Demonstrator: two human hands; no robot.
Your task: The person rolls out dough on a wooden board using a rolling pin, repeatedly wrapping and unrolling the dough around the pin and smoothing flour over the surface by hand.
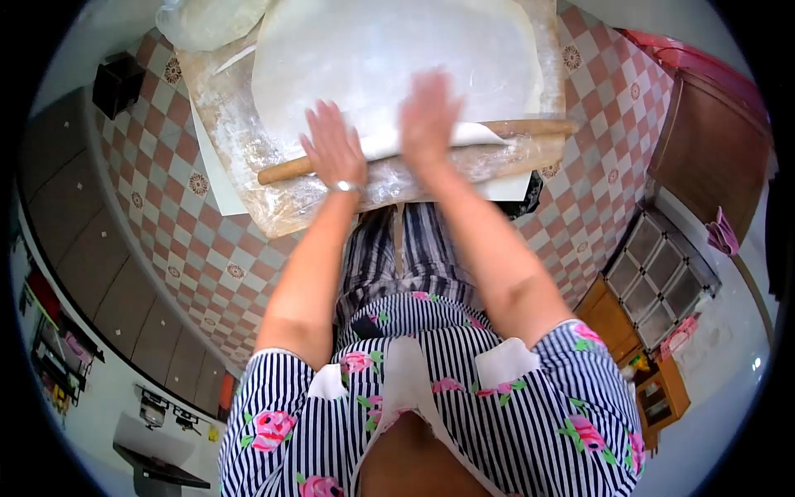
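A long wooden rolling pin (537, 127) lies slantwise across the near side of a large, thin sheet of dough (389, 62). The dough's near edge is wrapped around the pin's middle, and both bare ends stick out. My left hand (335, 145) rests flat over the left part of the wrapped pin, fingers stretched and apart. Over its middle is my right hand (429, 116), also flat with fingers stretched forward, blurred by motion. Neither hand is closed around the pin. Beneath the dough is a floury plastic-covered work surface (281, 203).
A clear plastic bag (207, 23) lies at the far left corner of the work surface. On the tiled floor stands a black box (118, 84). To the right are a glass-paned cabinet (658, 273) and a brown door (712, 149). A stove (153, 410) is at lower left.
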